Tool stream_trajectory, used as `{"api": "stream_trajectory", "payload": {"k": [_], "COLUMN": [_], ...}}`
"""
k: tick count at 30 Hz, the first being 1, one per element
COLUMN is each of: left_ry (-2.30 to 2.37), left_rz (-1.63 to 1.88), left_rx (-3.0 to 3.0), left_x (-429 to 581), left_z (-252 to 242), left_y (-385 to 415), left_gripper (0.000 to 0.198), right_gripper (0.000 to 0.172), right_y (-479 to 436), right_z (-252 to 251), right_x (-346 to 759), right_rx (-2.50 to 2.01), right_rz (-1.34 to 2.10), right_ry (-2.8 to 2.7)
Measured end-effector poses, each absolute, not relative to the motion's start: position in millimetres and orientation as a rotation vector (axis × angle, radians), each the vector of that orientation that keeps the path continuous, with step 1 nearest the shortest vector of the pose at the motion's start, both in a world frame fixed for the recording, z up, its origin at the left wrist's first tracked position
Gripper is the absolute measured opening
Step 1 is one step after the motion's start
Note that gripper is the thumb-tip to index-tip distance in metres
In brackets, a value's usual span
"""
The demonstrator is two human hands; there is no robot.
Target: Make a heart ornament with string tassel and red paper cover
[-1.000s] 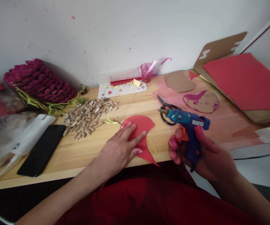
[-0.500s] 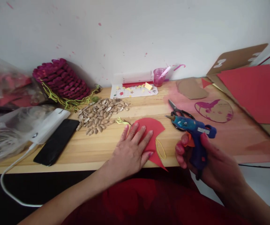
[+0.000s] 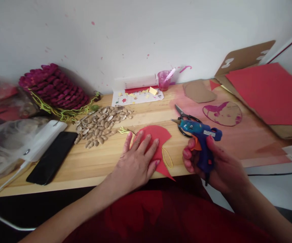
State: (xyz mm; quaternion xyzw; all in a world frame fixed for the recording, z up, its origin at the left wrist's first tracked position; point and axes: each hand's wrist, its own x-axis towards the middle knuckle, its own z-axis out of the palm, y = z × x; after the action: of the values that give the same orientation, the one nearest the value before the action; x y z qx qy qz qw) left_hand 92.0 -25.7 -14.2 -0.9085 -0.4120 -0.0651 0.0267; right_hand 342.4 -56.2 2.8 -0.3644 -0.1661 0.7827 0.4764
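Observation:
My left hand [image 3: 136, 160] lies with fingers spread flat on a red paper cutout [image 3: 158, 131] near the table's front edge. A yellow string loop [image 3: 167, 157] shows at the cutout's right side, and yellow-green threads [image 3: 124, 130] lie by its upper left. My right hand [image 3: 219, 162] is closed around the handle of a blue glue gun [image 3: 199, 133], its fingers by the orange trigger. The nozzle points left, above the table. Behind the gun lies a pair of black scissors [image 3: 185, 118], partly covered by it.
Seed shells [image 3: 100, 125] are heaped left of centre, beside a black phone [image 3: 52, 158] and a white power bank [image 3: 46, 140]. A magenta scaled piece [image 3: 57, 87] leans at the back left. A purple-stained cardboard shape [image 3: 223, 114] and red sheets [image 3: 270, 91] lie right.
The whole view has shifted, so things appear slightly further left. My left hand stays flat on the red cutout, and my right hand still holds the glue gun.

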Motion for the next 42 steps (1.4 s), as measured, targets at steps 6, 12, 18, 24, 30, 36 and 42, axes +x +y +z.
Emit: {"api": "stream_trajectory", "payload": {"k": [6, 12, 18, 24, 30, 36, 42], "left_ry": [-1.327, -1.316, -1.278, -1.306, -1.317, -1.348, -1.26], "left_rz": [-0.209, -0.138, -0.084, -0.17, -0.25, -0.313, -0.276], "left_rx": [-2.875, -2.863, -2.848, -2.86, -2.857, -2.847, -2.866], "left_x": [92.1, 94.4, 95.9, 88.1, 88.4, 88.2, 90.4], "left_z": [-10.2, -5.9, -8.9, -12.7, -12.3, -16.3, -12.4], "left_y": [-21.9, -25.9, -27.8, -27.2, -27.3, -29.6, -25.5], "left_gripper": [0.055, 0.065, 0.067, 0.07, 0.068, 0.072, 0.075], "right_gripper": [0.035, 0.034, 0.037, 0.037, 0.037, 0.037, 0.037], "right_y": [-57.2, -56.6, -55.6, -55.4, -54.6, -55.0, -54.2], "right_z": [3.4, 5.4, 1.3, -1.8, -0.2, -0.2, -1.1], "right_x": [344.6, 341.9, 341.0, 340.6, 339.2, 338.7, 338.1], "right_rx": [-0.85, -0.817, -0.824, -0.837, -0.872, -0.879, -0.872], "right_rz": [1.93, 1.91, 1.915, 1.912, 1.897, 1.893, 1.89], "right_ry": [-0.423, -0.409, -0.426, -0.454, -0.486, -0.471, -0.465]}}
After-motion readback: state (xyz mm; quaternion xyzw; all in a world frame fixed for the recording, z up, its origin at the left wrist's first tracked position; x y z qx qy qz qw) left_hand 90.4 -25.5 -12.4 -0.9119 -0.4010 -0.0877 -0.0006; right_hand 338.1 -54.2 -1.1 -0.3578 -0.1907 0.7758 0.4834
